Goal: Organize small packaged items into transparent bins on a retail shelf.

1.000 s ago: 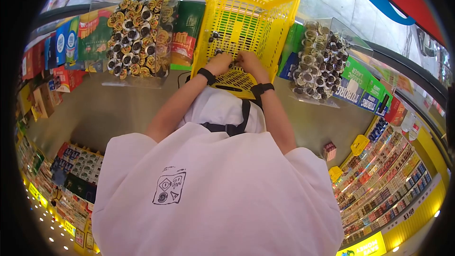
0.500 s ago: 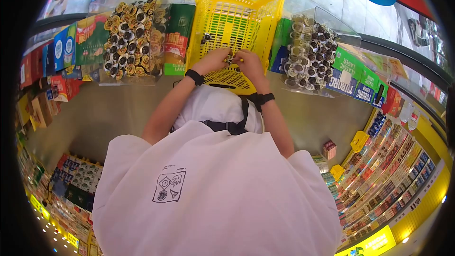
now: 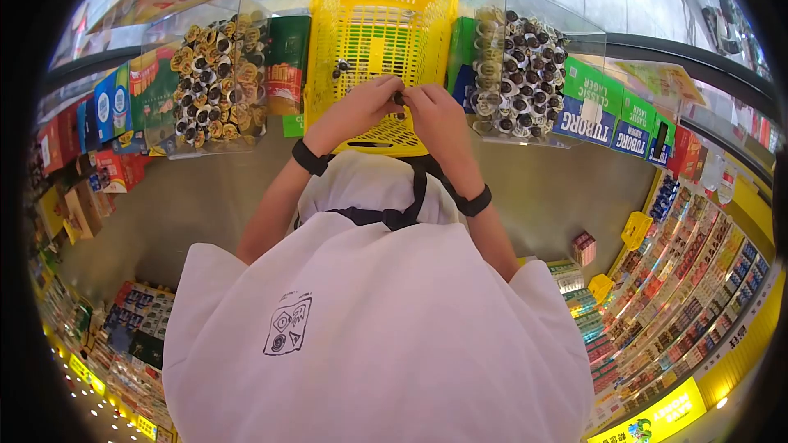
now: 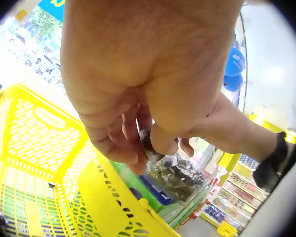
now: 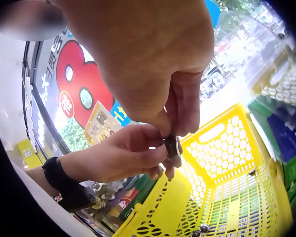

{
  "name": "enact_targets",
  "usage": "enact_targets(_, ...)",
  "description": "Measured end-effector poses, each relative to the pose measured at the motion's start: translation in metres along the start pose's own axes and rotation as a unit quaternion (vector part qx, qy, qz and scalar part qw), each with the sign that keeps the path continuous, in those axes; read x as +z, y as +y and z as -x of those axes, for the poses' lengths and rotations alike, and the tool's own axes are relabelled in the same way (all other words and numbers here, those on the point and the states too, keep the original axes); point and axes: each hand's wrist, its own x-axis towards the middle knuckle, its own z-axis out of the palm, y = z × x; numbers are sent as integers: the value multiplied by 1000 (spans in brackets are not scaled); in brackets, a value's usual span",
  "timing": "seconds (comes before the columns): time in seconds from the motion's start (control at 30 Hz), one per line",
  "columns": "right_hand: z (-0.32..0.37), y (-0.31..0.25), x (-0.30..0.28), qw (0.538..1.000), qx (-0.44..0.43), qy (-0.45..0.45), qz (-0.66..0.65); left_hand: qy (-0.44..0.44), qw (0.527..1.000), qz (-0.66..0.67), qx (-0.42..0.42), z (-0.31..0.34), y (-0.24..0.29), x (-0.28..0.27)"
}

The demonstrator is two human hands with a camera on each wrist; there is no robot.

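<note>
In the head view, my left hand (image 3: 361, 111) and right hand (image 3: 439, 119) meet above the near end of a yellow shopping basket (image 3: 324, 12). Between their fingertips is a small dark round snack cup (image 5: 173, 147) with a pale rim. The right wrist view shows the left thumb and fingers pinching it from the side, while the right thumb and fingers grip it from above. In the left wrist view, the left hand mostly covers it. Several loose dark-and-white cups (image 3: 340, 68) lie on the basket's floor.
Clear bins heaped with small cups flank the basket: one bin (image 3: 217, 90) left, one (image 3: 525, 74) right. Green and blue Tuborg beer cartons (image 3: 591, 107) stand farther right. More cartons (image 3: 123, 94) line the left. Stocked shelves (image 3: 673, 295) curve along the right side.
Both hands have risen from low in the basket to above its near end, still together, with the small cup now showing between them. The head view has shifted slightly.
</note>
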Motion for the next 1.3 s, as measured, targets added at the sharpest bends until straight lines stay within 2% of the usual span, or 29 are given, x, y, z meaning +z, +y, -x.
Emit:
enact_targets(0.1, 7, -4, -40, 1000, -6, 4, 18, -9, 1000, -7, -10, -10, 41, 0)
enact_targets(0.2, 15, -6, -79, 998, 31, 36, -36, -10, 1000, -17, 4, -19, 78, 4)
enact_targets(0.27, 20, -5, -102, 978, 162, 0, -134, 6, 995, -95, 34, -20, 97, 9)
enact_targets(0.3, 24, 18, -112, 975, 155, 41, -152, 12, 994, -102, 46, -33, 99, 20)
enact_targets(0.33, 33, 25, -118, 973, 165, 31, -157, 36, 992, -109, 48, -29, 109, 26)
enact_targets(0.4, 42, 57, -126, 949, 239, 26, -204, 80, 986, -129, 74, -44, 114, 41)
enact_targets(0.47, 50, 63, -132, 948, 231, 26, -217, 60, 988, -127, 65, -43, 125, 49)
enact_targets(0.5, 55, 90, -137, 934, 265, 36, -239, 73, 986, -129, 80, -56, 124, 61)
enact_targets(0.53, 61, 94, -136, 907, 319, 30, -274, 52, 983, -143, 107, -49, 126, 66)
enact_targets(0.57, 63, 104, -134, 907, 325, 33, -267, 40, 975, -165, 146, -50, 123, 71)
enact_targets(0.6, 63, 117, -131, 909, 315, 36, -273, 44, 972, -176, 147, -53, 122, 78)
enact_targets(0.67, 68, 131, -123, 908, 337, 5, -248, -112, 960, -230, 112, -53, 126, 91)
enact_targets(0.7, 69, 136, -119, 908, 335, 4, -252, -99, 959, -232, 127, -53, 129, 98)
enact_targets(0.8, 70, 149, -111, 903, 354, 4, -242, -56, 958, -260, 103, -57, 138, 115)
enact_targets(0.87, 72, 152, -105, 930, 329, 16, -163, -50, 952, -286, 94, -60, 142, 124)
enact_targets(0.93, 75, 152, -102, 936, 320, 23, -148, -16, 937, -338, 84, -65, 140, 131)
enact_targets(1.07, 72, 148, -102, 956, 282, 29, -79, -25, 954, -291, 63, -70, 129, 138)
enact_targets(1.3, 71, 142, -101, 959, 273, 40, -60, -30, 958, -282, 44, -66, 123, 145)
